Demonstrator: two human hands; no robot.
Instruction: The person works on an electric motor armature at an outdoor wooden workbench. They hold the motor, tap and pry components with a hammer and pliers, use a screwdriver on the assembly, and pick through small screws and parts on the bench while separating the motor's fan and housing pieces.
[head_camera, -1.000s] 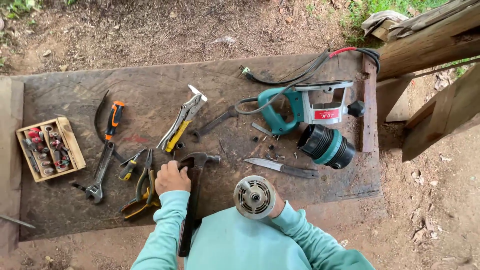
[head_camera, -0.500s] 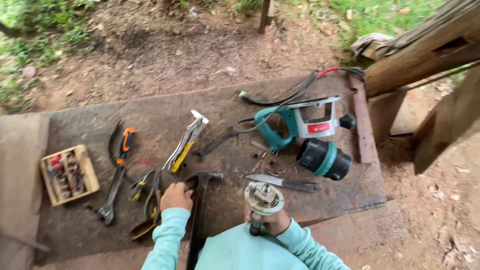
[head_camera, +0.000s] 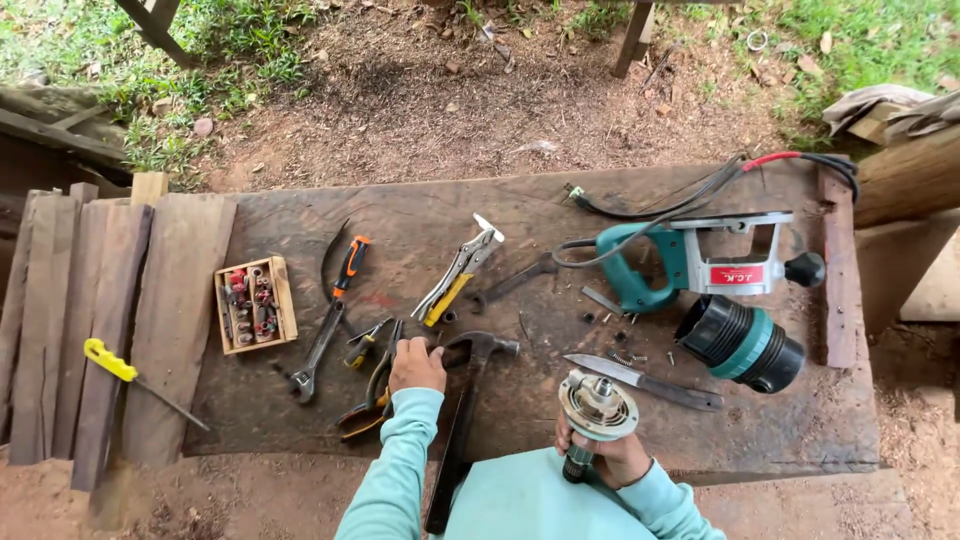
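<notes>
Outdoors, tools litter a worn wooden bench (head_camera: 300, 420); left hand (head_camera: 417, 364) grips hammer (head_camera: 470, 400), right hand (head_camera: 610, 455) clasps motor rotor (head_camera: 597, 408).

Outdoor setup, flat daylight, no hard shadows. Worn dark wooden tabletop (head_camera: 300, 420), weathered planks (head_camera: 100, 300) butted to its left edge. Bare brown dirt ground (head_camera: 420, 100) behind it, grass patches (head_camera: 230, 50) at top left and top right. Rough timber beam (head_camera: 900, 180) at right edge.
</notes>
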